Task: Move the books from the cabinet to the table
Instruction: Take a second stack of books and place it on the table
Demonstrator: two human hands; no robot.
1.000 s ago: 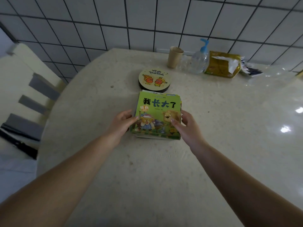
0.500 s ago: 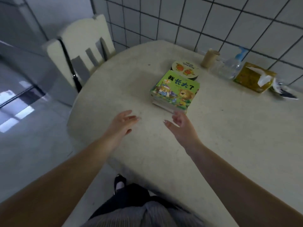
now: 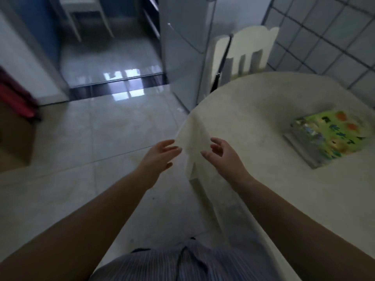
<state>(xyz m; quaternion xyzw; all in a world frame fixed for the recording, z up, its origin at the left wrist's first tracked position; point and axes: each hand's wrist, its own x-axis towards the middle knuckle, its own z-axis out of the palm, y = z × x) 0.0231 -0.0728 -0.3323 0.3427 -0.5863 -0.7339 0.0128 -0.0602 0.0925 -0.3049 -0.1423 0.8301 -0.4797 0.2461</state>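
Observation:
A small stack of books [image 3: 326,138] with a green picture cover on top lies on the pale round table [image 3: 253,118] at the right. My left hand [image 3: 160,154] hovers over the floor just off the table's left edge, fingers apart and empty. My right hand [image 3: 222,155] is over the table's edge, fingers spread, holding nothing. Both hands are well to the left of the books. No cabinet is clearly in view.
A cream chair [image 3: 243,51] stands behind the table against a grey fridge [image 3: 182,47]. Tiled wall [image 3: 328,33] runs behind the table. A doorway with a dark threshold [image 3: 113,84] opens ahead over glossy floor tiles. A brown box with red items [image 3: 16,122] sits at the left.
Both hands let go of the book stack and drew back from it. My view swung left, away from the table toward the floor and doorway.

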